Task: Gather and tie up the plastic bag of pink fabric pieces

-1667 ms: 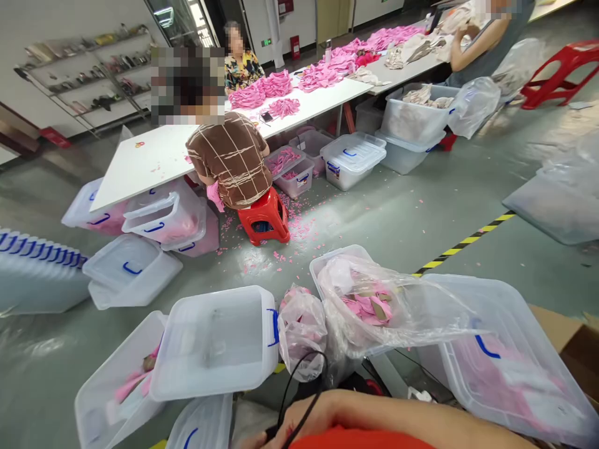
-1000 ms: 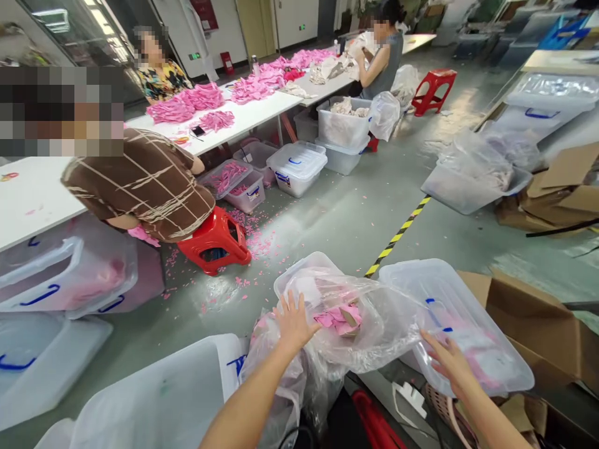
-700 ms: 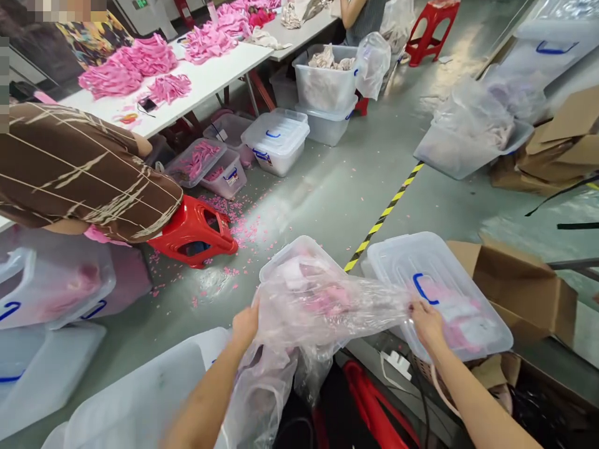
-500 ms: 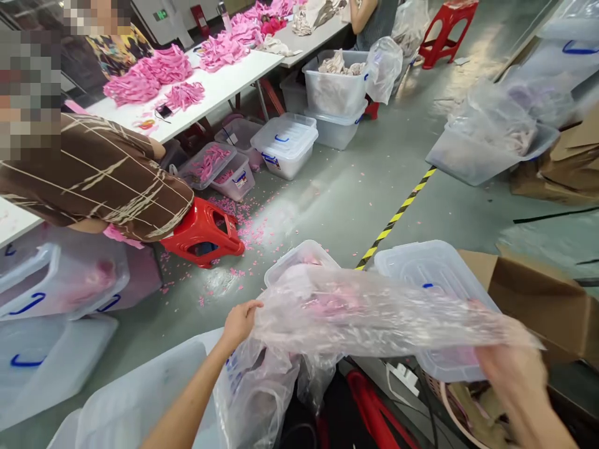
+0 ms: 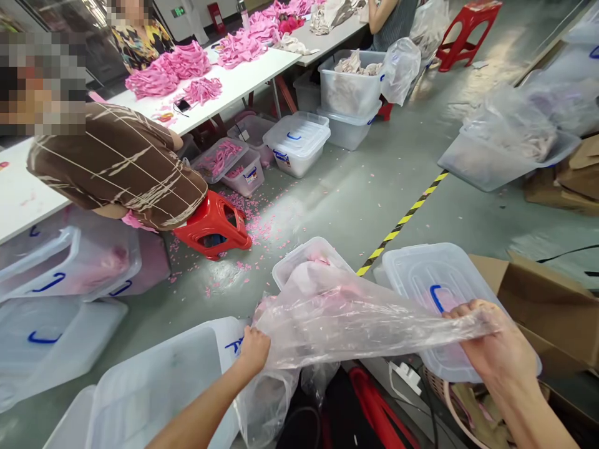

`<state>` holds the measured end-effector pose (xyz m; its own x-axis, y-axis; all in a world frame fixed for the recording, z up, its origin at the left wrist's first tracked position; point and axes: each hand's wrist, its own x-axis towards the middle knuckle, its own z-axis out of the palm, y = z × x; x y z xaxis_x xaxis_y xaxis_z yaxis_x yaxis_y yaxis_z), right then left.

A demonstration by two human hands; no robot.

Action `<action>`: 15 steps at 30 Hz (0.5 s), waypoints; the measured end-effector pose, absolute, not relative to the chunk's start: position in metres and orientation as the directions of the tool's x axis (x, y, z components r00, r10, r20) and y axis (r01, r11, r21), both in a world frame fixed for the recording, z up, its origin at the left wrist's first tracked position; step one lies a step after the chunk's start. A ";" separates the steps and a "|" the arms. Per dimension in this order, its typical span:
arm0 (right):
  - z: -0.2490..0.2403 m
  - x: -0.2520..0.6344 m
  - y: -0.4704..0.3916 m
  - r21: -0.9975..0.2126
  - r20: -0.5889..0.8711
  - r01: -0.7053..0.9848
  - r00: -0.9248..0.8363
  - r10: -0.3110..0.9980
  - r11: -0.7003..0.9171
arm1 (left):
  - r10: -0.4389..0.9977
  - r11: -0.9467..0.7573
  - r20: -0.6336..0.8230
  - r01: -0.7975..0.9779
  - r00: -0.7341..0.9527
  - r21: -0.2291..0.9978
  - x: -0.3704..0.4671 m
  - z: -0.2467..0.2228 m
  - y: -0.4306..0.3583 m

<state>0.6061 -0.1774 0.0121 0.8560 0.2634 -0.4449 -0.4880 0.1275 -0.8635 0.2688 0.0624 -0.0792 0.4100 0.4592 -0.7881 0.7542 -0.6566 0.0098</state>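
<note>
A clear plastic bag (image 5: 346,318) with pink pieces inside is stretched between my two hands. My left hand (image 5: 253,351) grips its left edge. My right hand (image 5: 500,349) grips its right end, pulled out over a lidded clear bin (image 5: 421,280) with a blue handle. The bag lies over an open clear bin (image 5: 299,262). A second crumpled plastic bag (image 5: 264,405) hangs below my left hand.
A person in a brown striped top (image 5: 116,168) sits on a red stool (image 5: 213,227) at a white table (image 5: 19,199). Clear bins (image 5: 297,143) stand around the floor. Pink scraps (image 5: 262,224) litter the floor. A yellow-black tape line (image 5: 402,221) crosses it. Cardboard boxes (image 5: 543,299) sit at right.
My hands reached forward, took hold of the bag's two ends and pulled it wide. My right hand has since drawn the bag's end further right, over the lidded bin.
</note>
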 end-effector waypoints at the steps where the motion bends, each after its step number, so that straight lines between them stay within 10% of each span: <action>1: 0.012 0.607 -0.181 -0.858 -0.456 -0.498 0.851 0.260 0.124 | 0.442 -0.637 -0.789 0.768 0.426 0.058 0.259 -0.074 0.071; 5: 0.007 0.585 -0.179 -0.934 -0.352 -0.349 0.877 0.326 -0.070 | 0.428 -0.567 -0.657 0.751 0.621 0.340 0.254 -0.024 0.098; 9: -0.001 0.510 -0.130 -0.956 -0.291 -0.114 0.298 0.909 -0.269 | 0.192 -0.593 -0.478 0.489 0.857 0.640 0.310 0.015 0.076; 11: -0.007 0.473 -0.105 -0.945 -0.327 -0.025 0.059 0.943 -0.326 | 0.114 -0.559 -0.384 0.378 0.916 0.738 0.336 0.016 0.056; 15: -0.022 0.445 -0.101 -0.897 -0.440 -0.113 0.339 0.832 -0.428 | 0.322 -0.443 -0.251 0.380 0.913 0.812 0.342 -0.013 0.029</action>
<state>0.4450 -0.1006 -0.0218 0.3387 0.8318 -0.4398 -0.1131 -0.4280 -0.8967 0.3424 0.0289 -0.0126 0.9128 0.3222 -0.2510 0.3796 -0.4428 0.8123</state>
